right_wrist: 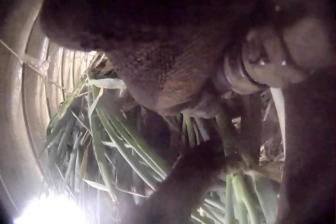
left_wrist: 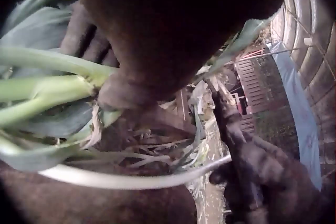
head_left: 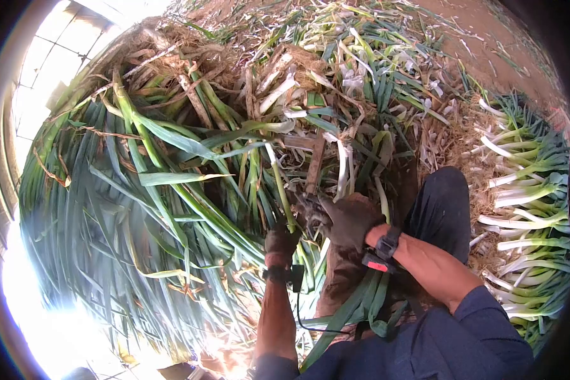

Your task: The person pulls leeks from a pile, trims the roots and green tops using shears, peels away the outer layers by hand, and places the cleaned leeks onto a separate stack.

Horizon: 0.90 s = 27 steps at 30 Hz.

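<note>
In the head view my gloved left hand (head_left: 281,243) grips a leek (head_left: 277,177), whose pale end points up and away from me. The left wrist view shows the thumb and fingers curled round it, where its green leaves (left_wrist: 47,88) fan out. Close beside it, my gloved right hand (head_left: 348,220) is curled round a dark, narrow tool (left_wrist: 231,121); its kind is hard to make out in the shade. A loose white leek stem (left_wrist: 131,178) runs below the hands in the left wrist view. More leek leaves (right_wrist: 131,145) lie beyond the hands in the right wrist view.
A large heap of untrimmed leeks (head_left: 126,209) stands on the left, roots at the top. Peeled leeks (head_left: 525,221) lie in a row on the right. Leaf scraps (head_left: 367,57) cover the ground ahead. A wooden piece (head_left: 315,164) stands just beyond the hands.
</note>
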Tool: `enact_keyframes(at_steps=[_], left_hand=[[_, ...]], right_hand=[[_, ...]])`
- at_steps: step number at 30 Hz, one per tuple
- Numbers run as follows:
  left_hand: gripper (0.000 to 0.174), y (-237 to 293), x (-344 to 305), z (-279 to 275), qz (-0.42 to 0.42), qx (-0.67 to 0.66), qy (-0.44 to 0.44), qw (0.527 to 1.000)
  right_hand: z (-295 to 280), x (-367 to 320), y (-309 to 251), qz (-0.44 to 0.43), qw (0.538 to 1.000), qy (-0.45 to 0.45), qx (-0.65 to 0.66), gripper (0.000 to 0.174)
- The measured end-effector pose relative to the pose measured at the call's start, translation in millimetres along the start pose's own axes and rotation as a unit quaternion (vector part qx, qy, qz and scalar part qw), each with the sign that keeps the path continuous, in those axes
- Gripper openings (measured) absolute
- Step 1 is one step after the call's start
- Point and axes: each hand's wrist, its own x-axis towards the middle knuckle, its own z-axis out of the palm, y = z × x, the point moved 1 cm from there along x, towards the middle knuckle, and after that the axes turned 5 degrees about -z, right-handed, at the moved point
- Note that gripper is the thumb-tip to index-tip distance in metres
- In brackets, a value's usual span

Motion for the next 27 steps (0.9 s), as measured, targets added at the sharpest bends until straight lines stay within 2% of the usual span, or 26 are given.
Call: enact_keyframes(at_steps=[2, 3, 5, 6, 9, 12, 13, 16, 17, 20, 24, 26, 27], left_hand=[[0.047, -23.9, -2.2, 25.7, 0.089, -0.093, 0.04, 0.991], [0.047, -44.0, -1.6, 41.9, 0.098, -0.114, 0.021, 0.988], [0.049, -16.9, -35.6, 23.7, 0.045, -0.104, -0.01, 0.994], [0.05, -44.5, -27.9, 50.9, 0.063, -0.143, -0.004, 0.988], [0.054, -36.7, -62.0, 48.3, 0.037, -0.118, 0.016, 0.992], [0.058, -15.4, -86.5, 35.7, -0.046, -0.107, -0.083, 0.99], [0.06, -6.7, -89.1, 33.3, -0.046, 0.013, -0.087, 0.995], [0.06, -28.2, -92.8, 46.1, 0.009, -0.019, -0.058, 0.998], [0.058, -34.9, -91.4, 49.8, 0.033, 0.005, -0.037, 0.999], [0.059, -43.7, -86.3, 57.2, 0.002, 0.005, -0.052, 0.999], [0.058, -51.0, -83.2, 61.1, 0.001, -0.018, -0.049, 0.999], [0.058, -63.9, -61.5, 71.2, 0.018, -0.142, -0.034, 0.989], [0.06, -70.4, -56.1, 70.7, 0.034, -0.138, -0.017, 0.99]], right_hand=[[-6.9, 15.6, 1.7, -0.025, 0.998, 0.041, -0.042, 0.067], [-13.0, 20.0, -2.9, -0.017, 0.998, 0.049, -0.043, 0.068], [-26.0, 29.5, -11.3, -0.01, 0.998, 0.027, -0.057, 0.069], [-30.8, 33.4, -13.6, -0.008, 0.998, 0.017, -0.063, 0.07], [-30.3, 44.8, -10.0, 0.002, 0.997, 0.016, -0.072, 0.072], [-27.8, 38.5, -10.6, -0.005, 0.997, 0.017, -0.077, 0.07], [-25.2, 34.1, -9.5, -0.01, 0.997, 0.02, -0.078, 0.07], [-10.3, 25.0, 0.8, 0.021, 0.997, 0.023, -0.077, 0.066], [-4.5, 19.3, 3.8, 0.022, 0.997, 0.057, -0.056, 0.062], [5.4, 4.8, 14.0, 0.044, 0.993, 0.033, -0.107, 0.061], [5.6, -10.4, 11.0, 0.054, 0.993, 0.054, -0.093, 0.059], [0.4, -22.0, 0.3, 0.011, 0.994, 0.043, -0.097, 0.059], [-1.8, -30.3, -4.4, -0.009, 0.994, 0.035, -0.099, 0.06]])
